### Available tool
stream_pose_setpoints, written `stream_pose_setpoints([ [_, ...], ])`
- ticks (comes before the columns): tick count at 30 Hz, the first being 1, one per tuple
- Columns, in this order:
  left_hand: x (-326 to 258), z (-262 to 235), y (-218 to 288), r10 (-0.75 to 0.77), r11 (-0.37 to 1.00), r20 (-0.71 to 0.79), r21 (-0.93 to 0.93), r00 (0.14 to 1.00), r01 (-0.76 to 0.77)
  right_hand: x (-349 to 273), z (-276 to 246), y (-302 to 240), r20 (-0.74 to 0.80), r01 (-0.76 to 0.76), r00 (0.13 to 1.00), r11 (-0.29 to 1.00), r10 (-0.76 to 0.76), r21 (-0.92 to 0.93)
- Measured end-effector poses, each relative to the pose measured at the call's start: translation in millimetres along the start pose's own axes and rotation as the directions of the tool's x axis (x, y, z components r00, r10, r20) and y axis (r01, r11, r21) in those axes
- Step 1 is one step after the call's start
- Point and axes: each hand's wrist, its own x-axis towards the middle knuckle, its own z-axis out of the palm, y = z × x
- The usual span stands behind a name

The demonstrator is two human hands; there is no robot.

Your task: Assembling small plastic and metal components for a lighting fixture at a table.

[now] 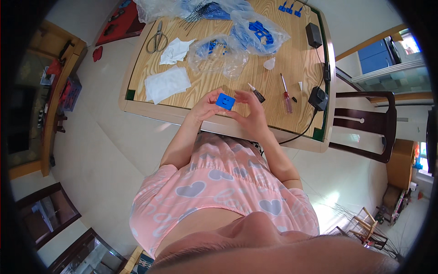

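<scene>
A small blue square plastic piece (225,101) with dark curved cut-outs on its face is held above the near edge of the wooden table. My left hand (206,106) grips it along its left side, fingers closed. On the other side, my right hand (252,113) curves round the piece, with thumb and fingertips at its right corners. Just beyond my right hand lies a small dark bottle with a pale nozzle (257,93). A screwdriver with a red see-through handle (288,101) lies farther right, beside a small black cap (294,99).
White tissues (167,85) and scissors (157,42) lie at the left of the table. Clear bags of blue parts (262,34) and small metal pieces (219,50) sit behind. Black power adapters (318,98) with a cord lie along the right edge, near a dark wooden chair (365,119).
</scene>
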Motion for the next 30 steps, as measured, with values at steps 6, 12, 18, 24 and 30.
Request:
stream_pose_setpoints([
  [6, 2.2, 1.3, -3.4, 0.076, 0.997, -0.04, 0.017, 0.996, -0.075, -3.3, 12.0, 9.7, -0.076, 0.056, 0.995, 0.983, -0.07, -0.177],
  [12, 3.0, 0.0, -2.8, 0.094, 0.994, -0.053, 0.055, 0.994, -0.091, -2.6, 13.6, 11.7, -0.087, 0.06, 0.993, 0.978, -0.079, -0.199],
  [18, 3.6, 0.3, -2.7, 0.094, 0.993, -0.065, 0.071, 0.993, -0.089, -2.9, 13.8, 16.0, -0.087, 0.062, 0.993, 0.975, -0.082, -0.212],
  [24, 4.0, 4.4, -1.3, 0.105, 0.994, -0.083, 0.048, 0.991, -0.101, -1.4, 13.8, 14.3, -0.089, 0.068, 0.992, 0.972, -0.09, -0.224],
  [30, 4.9, 7.0, -2.4, 0.112, 0.99, -0.117, 0.094, 0.987, -0.101, -1.9, 11.2, 15.9, -0.035, 0.048, 0.998, 0.978, -0.056, -0.203],
])
